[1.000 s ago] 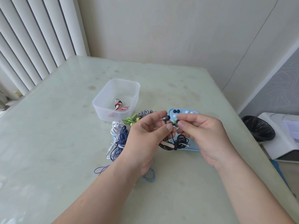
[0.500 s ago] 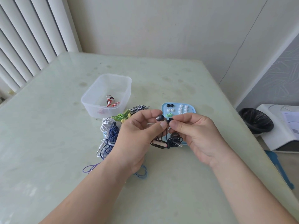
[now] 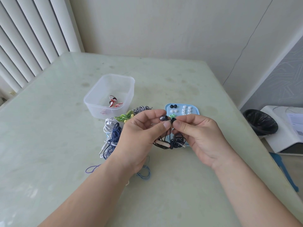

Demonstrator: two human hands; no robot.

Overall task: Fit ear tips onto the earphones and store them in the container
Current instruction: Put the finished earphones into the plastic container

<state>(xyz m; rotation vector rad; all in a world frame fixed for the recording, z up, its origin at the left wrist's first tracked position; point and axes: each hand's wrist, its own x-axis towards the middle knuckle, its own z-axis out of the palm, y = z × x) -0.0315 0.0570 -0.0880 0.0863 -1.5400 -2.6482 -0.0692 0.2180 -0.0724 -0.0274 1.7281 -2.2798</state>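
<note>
Earbud (image 3: 163, 118) pinched by left hand (image 3: 139, 136), ear tip (image 3: 173, 120) pinched by right hand (image 3: 201, 136), thumbs close

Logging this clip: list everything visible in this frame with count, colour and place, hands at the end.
table: one, pale green, fills the view
container: one, clear plastic, on the table, far left of the hands
red-white earphones: one set, inside the container
tray: one, light blue, behind the hands
ear tips: two black, some green, several white, on the tray
earphone bundles: six (striped, green, white, dark blue, purple, light blue), around the left hand
black earphones: one set, hanging between the hands
bin: one, black, on the floor, right
appliance: one, white, right edge
blinds: white, left
left hand: pinches the dark earbud
right hand: pinches a small black piece, probably an ear tip
</note>
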